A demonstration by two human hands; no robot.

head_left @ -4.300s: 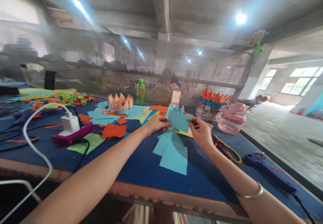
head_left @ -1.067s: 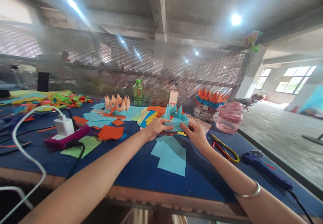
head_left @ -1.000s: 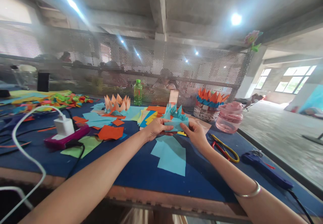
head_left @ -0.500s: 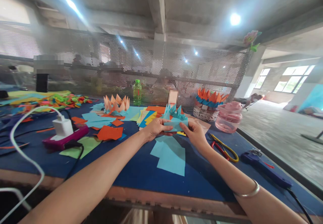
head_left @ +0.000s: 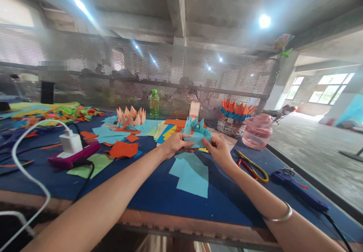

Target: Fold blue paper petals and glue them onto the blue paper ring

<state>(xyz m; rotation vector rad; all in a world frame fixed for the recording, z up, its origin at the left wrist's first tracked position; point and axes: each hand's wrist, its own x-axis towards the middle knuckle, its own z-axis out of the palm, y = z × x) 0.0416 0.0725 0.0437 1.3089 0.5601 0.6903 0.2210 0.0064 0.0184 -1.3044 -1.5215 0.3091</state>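
A light-blue paper sheet (head_left: 194, 143) is taken as the landmark; it is held above the blue tabletop (head_left: 141, 191). Its left end is gripped between thumb and fingers of the left hand (head_left: 176, 145); its right end is pinched by the right hand (head_left: 220, 149), with the thumb laid on the near face. Compared with some four seconds earlier, when a broad face was presented, only a narrow band is now seen. A fold is judged to have been made and its crease to be under pressure, although tilting of the sheet cannot be excluded. No change of grip is noted over the last second.

Nearer the person than the sheet, loose light-blue sheets (head_left: 193, 176) are found overlapping. Directly behind it, a turquoise pointed paper crown (head_left: 200, 126) is partly hidden; whether contact is made cannot be told. To the sheet's right, scissors (head_left: 255, 162) are noted near the right forearm, by which they are partly covered, with a blue corded tool (head_left: 300, 189) farther out. Behind and left of it, a peach pointed paper crown (head_left: 131, 117) is recorded. Elbow room is judged tightest at the scissors.
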